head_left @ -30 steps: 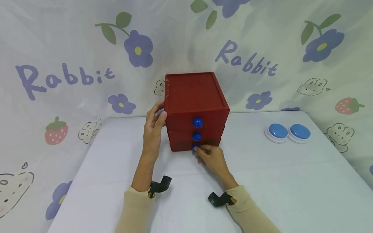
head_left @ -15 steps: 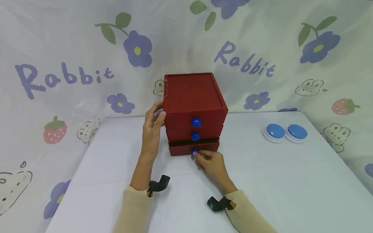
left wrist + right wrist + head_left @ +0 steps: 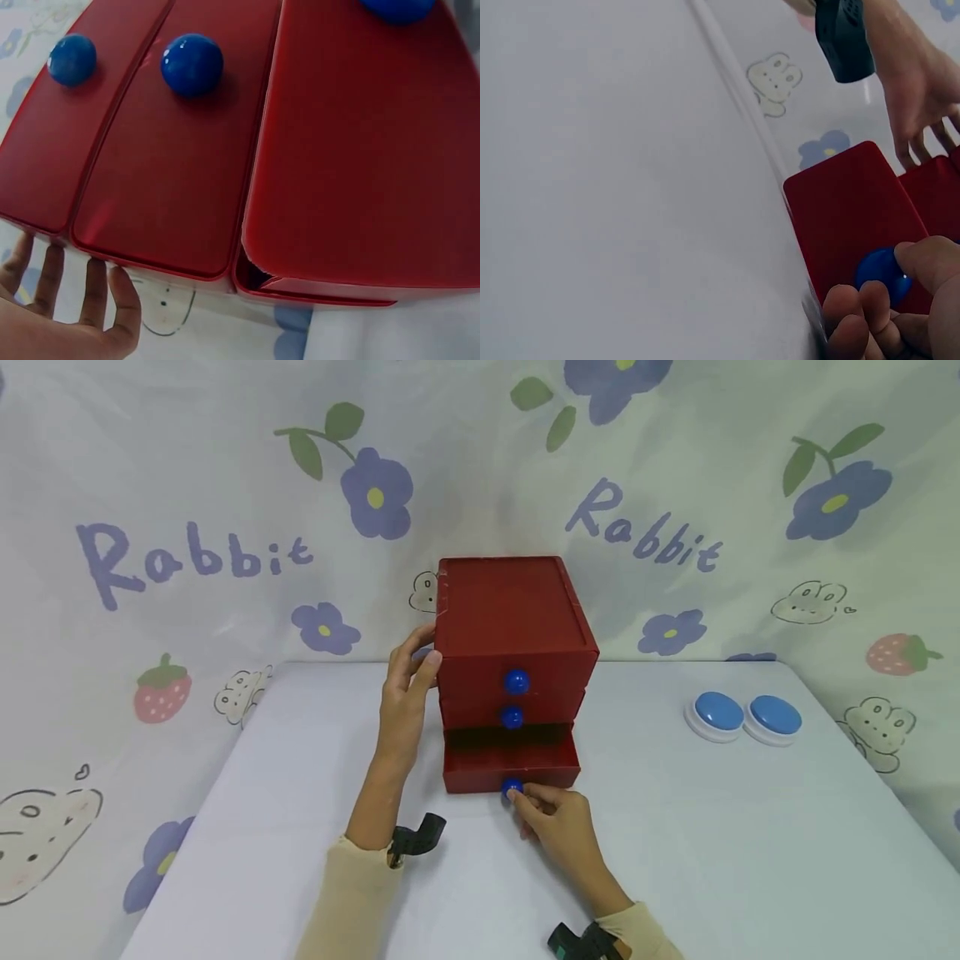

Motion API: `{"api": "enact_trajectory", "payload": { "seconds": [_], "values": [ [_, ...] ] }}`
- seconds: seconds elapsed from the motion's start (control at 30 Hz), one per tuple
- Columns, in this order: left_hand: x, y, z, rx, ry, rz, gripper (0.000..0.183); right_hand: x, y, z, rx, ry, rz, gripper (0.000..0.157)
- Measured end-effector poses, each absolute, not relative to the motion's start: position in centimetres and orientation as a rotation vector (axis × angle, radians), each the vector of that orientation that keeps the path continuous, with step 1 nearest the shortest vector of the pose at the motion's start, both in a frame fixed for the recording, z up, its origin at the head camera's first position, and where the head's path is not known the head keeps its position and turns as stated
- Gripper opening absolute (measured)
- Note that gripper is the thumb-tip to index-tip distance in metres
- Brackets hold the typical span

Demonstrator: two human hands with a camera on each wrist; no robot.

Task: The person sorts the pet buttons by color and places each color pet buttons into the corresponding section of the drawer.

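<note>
A red cabinet of three drawers (image 3: pixel 517 610) stands at the back middle of the table, each drawer with a round blue knob. Its bottom drawer (image 3: pixel 476 782) is pulled partway out, and the visible part inside looks bare. My right hand (image 3: pixel 562 831) pinches that drawer's knob (image 3: pixel 877 271) between thumb and fingers. Against the cabinet's left side my left hand (image 3: pixel 405 710) rests with fairly straight fingers. In the left wrist view the pulled drawer's front (image 3: pixel 360 157) juts past the middle drawer (image 3: pixel 172 165) and the top drawer (image 3: pixel 60 150), both closed.
Two round push buttons with blue tops and white bases, a left one (image 3: pixel 718 711) and a right one (image 3: pixel 776 716), sit at the table's right. A patterned cloth (image 3: pixel 480 460) hangs behind the white table (image 3: pixel 712 843).
The bottom drawer has slid out toward me from closed, with my right hand drawing its knob. My left hand stays at the cabinet's left side. The head view has shifted slightly.
</note>
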State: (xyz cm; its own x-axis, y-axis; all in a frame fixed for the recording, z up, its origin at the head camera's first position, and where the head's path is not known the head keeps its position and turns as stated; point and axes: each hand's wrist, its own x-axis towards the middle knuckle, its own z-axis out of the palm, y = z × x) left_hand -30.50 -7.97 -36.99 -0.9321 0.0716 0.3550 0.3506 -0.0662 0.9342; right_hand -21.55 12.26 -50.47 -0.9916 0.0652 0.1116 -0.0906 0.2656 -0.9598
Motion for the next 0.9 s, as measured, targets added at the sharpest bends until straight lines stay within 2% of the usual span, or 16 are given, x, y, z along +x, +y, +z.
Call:
{"api": "enact_trajectory", "payload": {
  "seconds": [0.23, 0.53, 0.67, 0.9],
  "values": [
    [-30.6, -8.1, -37.2, -0.439, -1.996, -2.118, 0.05, -20.1, 12.6, -50.4, 0.063, -2.43, 1.845, 0.023],
    [-30.9, -7.9, -37.4, -0.443, -2.002, -2.119, 0.05, -18.6, 13.3, -49.9, 0.027, -2.496, 1.78, 0.014],
    [-30.7, -7.8, -37.1, -0.436, -2.014, -2.115, 0.051, -17.9, 13.5, -49.8, 0.028, -2.525, 1.791, 0.018],
    [-32.3, -8.1, -38.7, -0.43, -2.013, -2.109, 0.049, -16.7, 13.6, -49.6, 0.011, -2.513, 1.863, 0.021]
  ]
}}
